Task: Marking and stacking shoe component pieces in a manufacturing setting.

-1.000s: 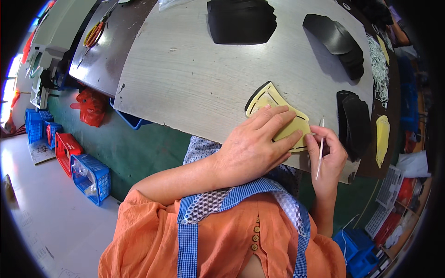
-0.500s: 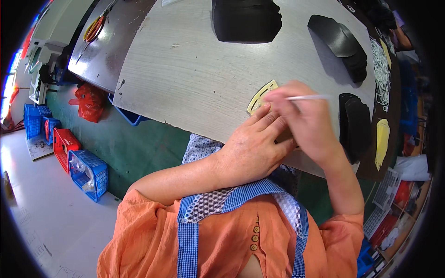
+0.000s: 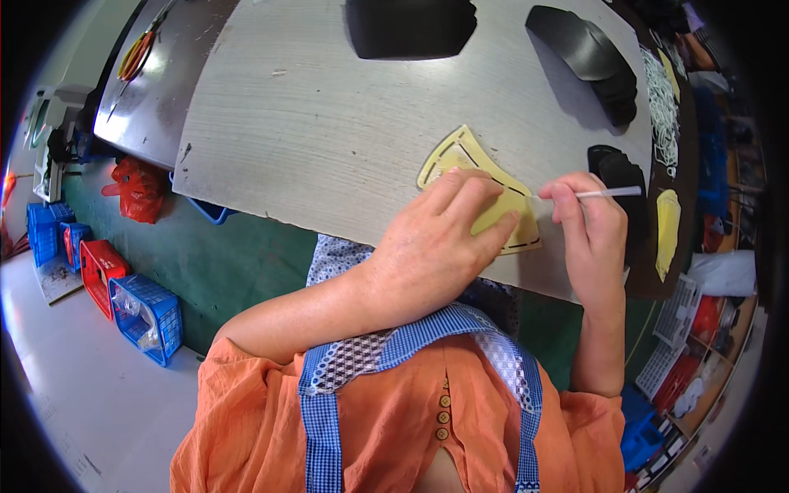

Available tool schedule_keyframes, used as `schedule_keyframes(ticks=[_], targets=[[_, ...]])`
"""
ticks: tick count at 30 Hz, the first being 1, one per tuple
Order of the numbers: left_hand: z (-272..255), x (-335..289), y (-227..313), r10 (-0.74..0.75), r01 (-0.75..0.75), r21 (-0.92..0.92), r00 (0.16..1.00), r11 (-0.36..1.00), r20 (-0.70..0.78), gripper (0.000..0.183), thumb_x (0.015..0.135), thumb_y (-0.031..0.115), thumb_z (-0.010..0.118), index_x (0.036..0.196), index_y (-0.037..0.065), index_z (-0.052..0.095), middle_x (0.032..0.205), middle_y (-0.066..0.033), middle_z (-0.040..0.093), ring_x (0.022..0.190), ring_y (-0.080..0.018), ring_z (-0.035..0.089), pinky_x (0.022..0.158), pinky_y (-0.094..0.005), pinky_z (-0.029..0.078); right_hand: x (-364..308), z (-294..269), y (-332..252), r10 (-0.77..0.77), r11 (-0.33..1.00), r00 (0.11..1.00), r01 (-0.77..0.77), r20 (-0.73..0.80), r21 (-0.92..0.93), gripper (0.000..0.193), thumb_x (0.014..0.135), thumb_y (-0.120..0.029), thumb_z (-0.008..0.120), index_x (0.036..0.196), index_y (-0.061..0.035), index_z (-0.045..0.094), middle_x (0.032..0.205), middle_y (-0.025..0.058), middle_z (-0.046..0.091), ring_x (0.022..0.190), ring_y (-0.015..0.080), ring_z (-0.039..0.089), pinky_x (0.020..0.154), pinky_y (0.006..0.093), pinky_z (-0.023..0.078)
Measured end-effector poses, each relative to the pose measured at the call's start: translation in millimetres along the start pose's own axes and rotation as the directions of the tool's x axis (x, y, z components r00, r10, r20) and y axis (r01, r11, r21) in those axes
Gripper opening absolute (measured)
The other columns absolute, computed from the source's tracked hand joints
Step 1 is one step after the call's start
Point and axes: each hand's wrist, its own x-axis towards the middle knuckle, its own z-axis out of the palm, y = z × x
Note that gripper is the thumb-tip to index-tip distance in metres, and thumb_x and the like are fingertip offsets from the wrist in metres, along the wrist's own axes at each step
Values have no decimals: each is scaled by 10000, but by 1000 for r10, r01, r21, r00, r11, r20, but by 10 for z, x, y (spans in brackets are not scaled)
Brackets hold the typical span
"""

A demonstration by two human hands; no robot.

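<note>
A yellow curved template [image 3: 462, 154] with dark slots along its edges lies on the light work table, near its front edge. My left hand [image 3: 440, 230] presses down on the template, fingers spread and slightly bent. Part of the template is hidden beneath that hand. In my right hand [image 3: 588, 226] a slim whitish pen [image 3: 612, 192] is pinched between thumb and fingers, its tip side at the template's right edge. Whether a black piece lies under the template I cannot tell.
Stacks of black cut pieces lie at the back [image 3: 411, 29], back right [image 3: 588, 53] and right [image 3: 620, 177] of the table. Beyond them are white cords [image 3: 662, 111] and a yellow piece [image 3: 667, 234]. Scissors [image 3: 136, 56] lie far left; blue [image 3: 148, 316] and red [image 3: 103, 267] baskets stand below.
My right hand has moved right, off the left hand, with the pen. More of the template now shows, and my left fingers are spread wider. The whole view has shifted slightly.
</note>
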Motion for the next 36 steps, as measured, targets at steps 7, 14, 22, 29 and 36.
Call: schedule_keyframes(ticks=[7,14,22,29,36], targets=[[-137,174,-10,33,-39,74,996,996,80,437,756,215,823,1176,172,714,1276,-96,590,1234,-317,584,1082,-470,485,-448,-68,43,-4,989,991,-17,136,147,169,1034,-132,597,987,-10,705,846,100,679,724,207,636,636,326,469],[-245,510,-191,20,-21,2,983,1000,183,791,661,274,926,1357,150,570,1142,-101,581,1185,-323,596,1214,-577,328,-336,247,41,45,998,987,-37,-152,50,205,897,-50,756,1081,-25,671,922,173,676,808,277,693,733,372,529],[-612,313,-800,-165,147,412,986,899,8,876,863,385,771,1588,102,369,1489,-166,482,1452,-359,418,1235,-588,262,-1059,-834,989,301,915,733,-403,-610,-32,128,1010,-118,689,1035,7,690,892,1,644,838,90,594,756,271,508],[-502,-103,-168,-16,-44,184,950,982,311,714,826,372,787,1464,145,560,1441,-158,502,1434,-353,452,1214,-644,270,-1030,-410,525,460,858,826,-319,-326,403,166,1018,-130,678,1073,23,710,893,-12,651,819,38,568,731,200,464],[-97,37,45,34,-34,-114,999,993,-1,523,773,187,835,1277,134,706,1361,-165,574,1329,-355,550,1111,-545,451,-523,198,109,340,884,924,-252,-172,394,125,949,-41,744,1048,29,717,873,15,701,789,45,598,718,218,488]])
